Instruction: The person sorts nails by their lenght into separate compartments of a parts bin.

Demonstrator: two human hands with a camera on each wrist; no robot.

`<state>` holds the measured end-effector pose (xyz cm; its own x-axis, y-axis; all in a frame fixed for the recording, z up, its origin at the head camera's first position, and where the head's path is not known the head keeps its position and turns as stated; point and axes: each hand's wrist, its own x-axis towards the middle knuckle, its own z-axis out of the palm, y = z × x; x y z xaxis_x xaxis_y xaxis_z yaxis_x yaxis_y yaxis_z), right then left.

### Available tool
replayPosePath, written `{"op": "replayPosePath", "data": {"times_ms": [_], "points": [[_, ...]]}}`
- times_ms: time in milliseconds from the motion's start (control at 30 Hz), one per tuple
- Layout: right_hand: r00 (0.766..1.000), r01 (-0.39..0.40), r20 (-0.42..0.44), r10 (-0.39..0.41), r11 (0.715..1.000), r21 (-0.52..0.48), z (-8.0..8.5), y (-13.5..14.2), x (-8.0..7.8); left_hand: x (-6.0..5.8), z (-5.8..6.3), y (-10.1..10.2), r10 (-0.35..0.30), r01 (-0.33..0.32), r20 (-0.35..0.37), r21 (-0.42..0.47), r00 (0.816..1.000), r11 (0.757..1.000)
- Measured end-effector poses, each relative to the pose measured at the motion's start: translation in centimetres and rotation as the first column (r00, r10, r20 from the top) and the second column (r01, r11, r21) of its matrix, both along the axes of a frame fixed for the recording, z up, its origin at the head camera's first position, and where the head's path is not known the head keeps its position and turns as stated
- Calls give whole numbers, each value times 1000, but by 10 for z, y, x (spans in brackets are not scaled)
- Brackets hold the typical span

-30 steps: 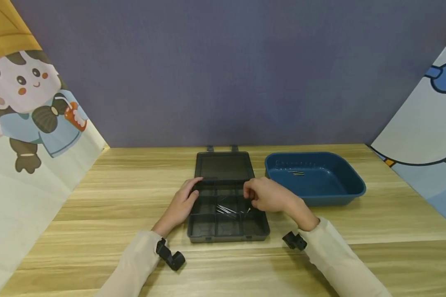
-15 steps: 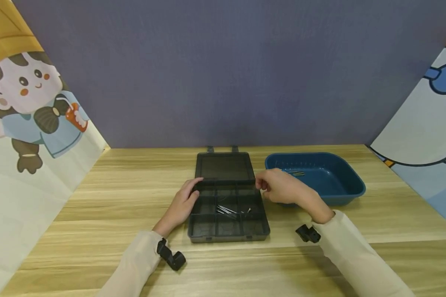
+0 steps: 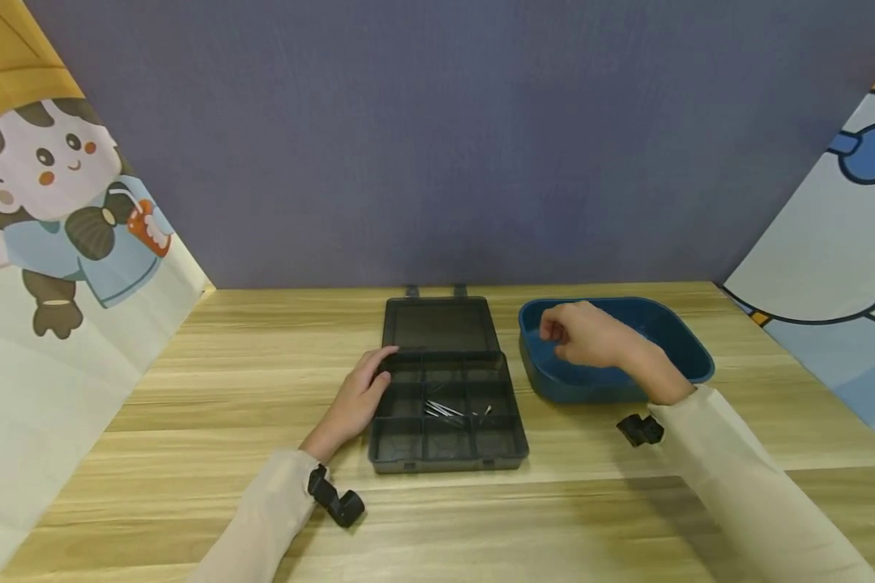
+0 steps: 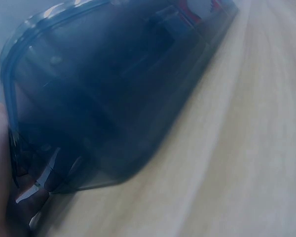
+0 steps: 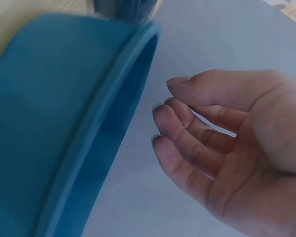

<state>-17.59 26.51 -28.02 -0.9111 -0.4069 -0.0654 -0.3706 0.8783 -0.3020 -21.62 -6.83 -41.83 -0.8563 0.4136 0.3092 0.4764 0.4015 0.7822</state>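
A dark translucent compartment box (image 3: 448,467) lies with its lid (image 3: 441,324) folded back on the table. Its left side is touched by my left hand (image 3: 352,402), thumb over the rim and fingers extended to the hinge corner. Several thin silvery pins or nails (image 3: 445,410) lie in the middle compartment. A small light-tipped piece (image 3: 488,410) lies in the compartment to its right. Over the left part of a blue basin (image 3: 576,392) hovers my right hand (image 3: 591,334). Its fingers are loosely bent, with a gap to the thumb (image 5: 207,89) and nothing visible between them.
A wood-grain table (image 3: 189,421) carries the box and basin, with a grey-purple panel (image 3: 437,146) behind. Cartoon-printed sheets stand at left and right. Each wrist wears a small black camera, such as the left wrist camera (image 3: 335,498).
My right hand has moved right from over the box to above the basin, now covering the thin pieces seen there earlier. The left hand and box have stayed put.
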Motion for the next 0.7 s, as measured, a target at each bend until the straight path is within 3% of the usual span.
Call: {"op": "replayPosePath", "data": {"times_ms": [467,700], "points": [[998,65,20,-67,995,70,-3,28,-17,0,1,-1,2,-2,1,6,1000,1000],[998,49,24,-51,994,97,-11,38,-24,1,0,0,-1,1,-10,18,1000,1000]]}}
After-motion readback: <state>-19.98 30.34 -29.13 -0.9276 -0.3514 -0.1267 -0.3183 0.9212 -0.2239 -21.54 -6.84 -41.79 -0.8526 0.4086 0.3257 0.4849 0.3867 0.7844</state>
